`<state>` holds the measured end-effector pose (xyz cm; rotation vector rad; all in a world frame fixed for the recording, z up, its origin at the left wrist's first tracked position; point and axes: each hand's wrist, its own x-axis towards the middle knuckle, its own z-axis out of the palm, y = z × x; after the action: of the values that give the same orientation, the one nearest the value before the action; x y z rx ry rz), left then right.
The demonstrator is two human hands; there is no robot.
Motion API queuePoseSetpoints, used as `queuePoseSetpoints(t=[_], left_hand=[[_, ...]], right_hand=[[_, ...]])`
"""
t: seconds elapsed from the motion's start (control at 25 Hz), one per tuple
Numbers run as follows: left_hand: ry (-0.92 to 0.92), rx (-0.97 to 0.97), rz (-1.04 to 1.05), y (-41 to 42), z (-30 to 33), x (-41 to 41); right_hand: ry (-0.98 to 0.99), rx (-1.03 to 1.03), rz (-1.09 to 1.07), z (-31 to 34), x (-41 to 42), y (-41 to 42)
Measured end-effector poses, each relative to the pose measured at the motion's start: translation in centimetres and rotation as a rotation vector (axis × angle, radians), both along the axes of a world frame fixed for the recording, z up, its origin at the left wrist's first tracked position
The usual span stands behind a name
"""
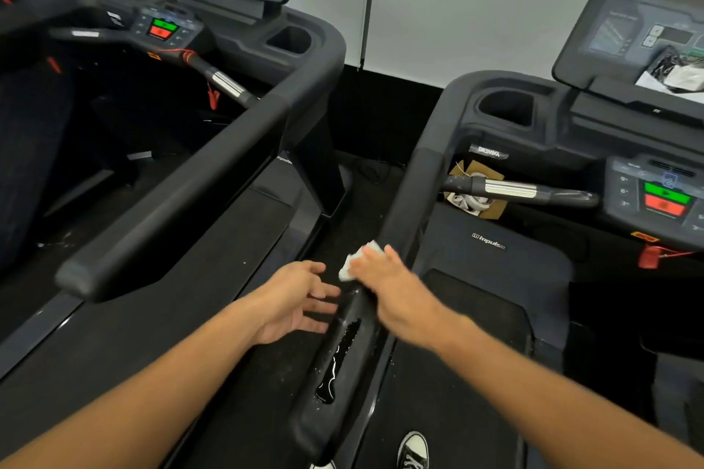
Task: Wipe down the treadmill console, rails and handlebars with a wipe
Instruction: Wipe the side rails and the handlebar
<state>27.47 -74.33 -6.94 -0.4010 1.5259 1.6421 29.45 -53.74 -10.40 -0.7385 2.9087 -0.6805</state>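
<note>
White wipe sits pressed on the black rail, under the right hand, whose fingers lie flat over it, more a press than a pinch; the wipe's far edge pokes out past the fingertips. Left hand is just beside the rail on its left, open, fingers spread, holding nothing, apparently not touching it. The rail's long axis runs from the near end by the shoe away and up toward the console. A wet streak shows on the rail nearer than the wipe, so that stretch looks done. The dry length lies beyond the wipe, toward the cup holder. Likely next stroke: push along the axis, away from the body. Right hand has the wipe, so it leads. The handlebar is right of the rail, further up, seemingly untouched. Second treadmill lies left of the rail, well apart.
</note>
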Motion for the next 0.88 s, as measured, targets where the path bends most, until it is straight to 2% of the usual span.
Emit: queuePoseSetpoints(t=[0.08,0.12,0.24,0.32,0.4,0.48,0.64,0.76,0.88], left_hand=[[-0.013,0.01,0.006,-0.2,0.2,-0.4],[0.0,-0.046,-0.027,-0.1,0.1,-0.5],[0.067,-0.274,-0.245,0.5,-0.3,-0.6],[0.085,-0.275,-0.351,1.0,-0.4,-0.5],[0.116,-0.288,-0.383,1.3,0.1,-0.2],[0.166,-0.313,-0.364,1.5,0.5,-0.1],[0.25,-0.372,-0.299,1.3,0.7,-0.1],[0.246,-0.336,-0.331,0.8,0.6,0.2],[0.257,-0.354,-0.321,0.6,0.4,0.4]], right_hand=[[-0.063,-0.026,0.069,-0.4,4.4,-2.8],[-0.055,-0.035,0.108,-1.0,6.8,-4.2],[0.04,0.015,0.286,-1.5,12.1,-7.5],[-0.021,0.066,0.326,-0.4,11.3,-7.2],[-0.048,0.145,0.268,1.0,8.0,-5.7],[-0.012,0.203,0.092,1.2,3.1,-3.2],[-0.111,0.315,-0.135,1.8,-3.6,-0.5],[-0.082,0.189,-0.181,1.3,-1.3,-2.0],[0.022,0.087,-0.038,0.5,4.6,-4.4]])
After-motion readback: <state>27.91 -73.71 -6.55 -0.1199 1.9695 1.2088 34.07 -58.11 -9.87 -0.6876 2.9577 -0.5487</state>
